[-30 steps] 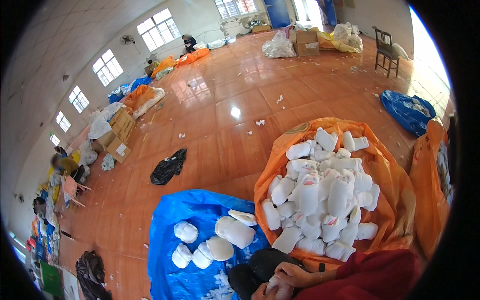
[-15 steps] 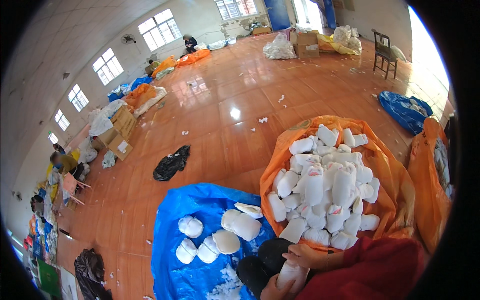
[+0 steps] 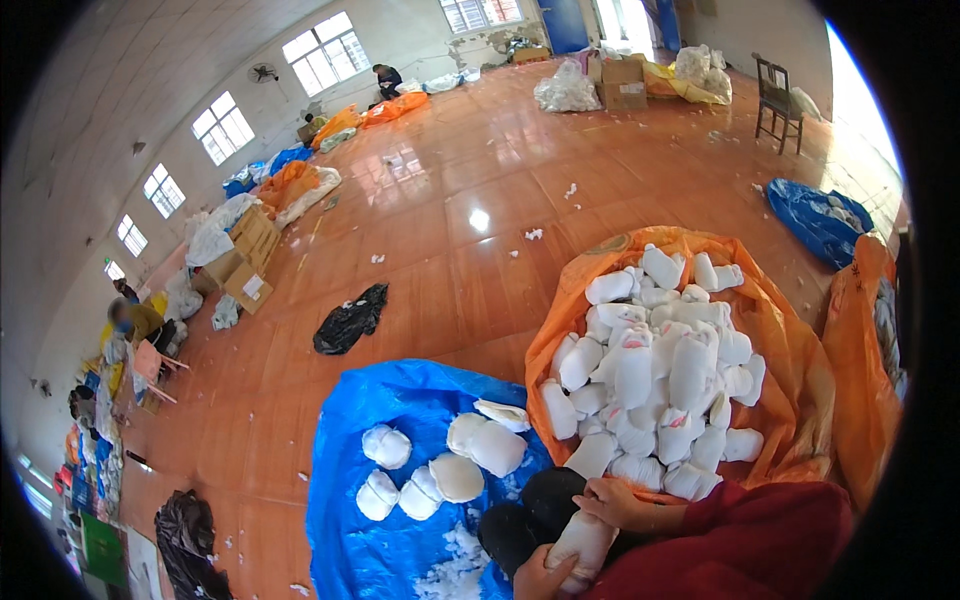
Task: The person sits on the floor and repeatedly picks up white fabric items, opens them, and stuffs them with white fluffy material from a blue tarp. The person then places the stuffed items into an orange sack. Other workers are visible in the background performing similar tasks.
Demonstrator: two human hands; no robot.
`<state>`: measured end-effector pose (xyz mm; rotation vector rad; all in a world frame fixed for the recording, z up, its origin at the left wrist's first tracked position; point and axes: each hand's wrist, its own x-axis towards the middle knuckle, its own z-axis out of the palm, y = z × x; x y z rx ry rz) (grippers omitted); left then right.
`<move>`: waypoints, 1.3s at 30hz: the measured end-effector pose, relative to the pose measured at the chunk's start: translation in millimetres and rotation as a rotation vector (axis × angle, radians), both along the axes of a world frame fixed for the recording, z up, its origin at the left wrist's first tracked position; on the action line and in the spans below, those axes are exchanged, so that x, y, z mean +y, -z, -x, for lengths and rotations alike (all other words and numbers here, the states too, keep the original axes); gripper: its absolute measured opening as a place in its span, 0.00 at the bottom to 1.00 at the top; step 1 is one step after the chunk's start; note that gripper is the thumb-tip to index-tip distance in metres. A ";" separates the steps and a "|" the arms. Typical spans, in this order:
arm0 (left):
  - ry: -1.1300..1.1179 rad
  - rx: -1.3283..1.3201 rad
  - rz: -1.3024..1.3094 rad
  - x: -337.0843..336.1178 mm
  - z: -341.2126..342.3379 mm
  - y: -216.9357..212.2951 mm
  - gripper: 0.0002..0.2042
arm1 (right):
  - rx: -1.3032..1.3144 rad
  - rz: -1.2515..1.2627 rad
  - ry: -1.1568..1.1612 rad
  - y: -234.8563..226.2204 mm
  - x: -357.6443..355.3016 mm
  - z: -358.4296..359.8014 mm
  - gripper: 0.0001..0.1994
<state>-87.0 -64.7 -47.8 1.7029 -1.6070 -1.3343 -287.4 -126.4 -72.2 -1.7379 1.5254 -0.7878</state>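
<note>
A white, plump, stuffed cloth piece [image 3: 586, 543] lies across my lap, held between both hands. My left hand [image 3: 543, 576] wraps its lower end; my right hand [image 3: 612, 503] pinches the upper end with bent fingers. Just beyond my right hand, an opened orange sack [image 3: 800, 400] holds a heap of similar white stuffed pieces [image 3: 690, 365], a few with pink marks. To my left a blue sheet [image 3: 345, 430] carries several rounded white padded bundles [image 3: 495, 447] and loose white stuffing [image 3: 455, 570]. My knees, in black, rest at the sheet's edge.
A black plastic bag [image 3: 350, 318] and a dark brown bag [image 3: 190, 545] lie on the reddish tiled floor. Right of the heap stand another orange sack [image 3: 862, 350] and a blue sack [image 3: 815, 220]. A chair [image 3: 778, 105] is farther back. Other people sit along the left wall among sacks and boxes.
The stuffed piece has shifted slightly and shows more of its length between my hands. My left hand has moved a little left. The whole view has shifted slightly.
</note>
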 end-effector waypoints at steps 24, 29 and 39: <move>0.156 0.031 -0.047 -8.9 33.3 -27.9 0.17 | -0.319 -0.530 0.326 14.1 -12.8 67.4 0.18; 0.042 0.134 -0.041 -0.2 23.1 -3.1 0.15 | -0.366 -0.176 -0.171 29.0 -2.4 84.5 0.21; 0.067 0.217 -0.229 -13.3 65.4 -16.6 0.19 | -0.180 0.097 0.046 -9.0 5.0 77.6 0.12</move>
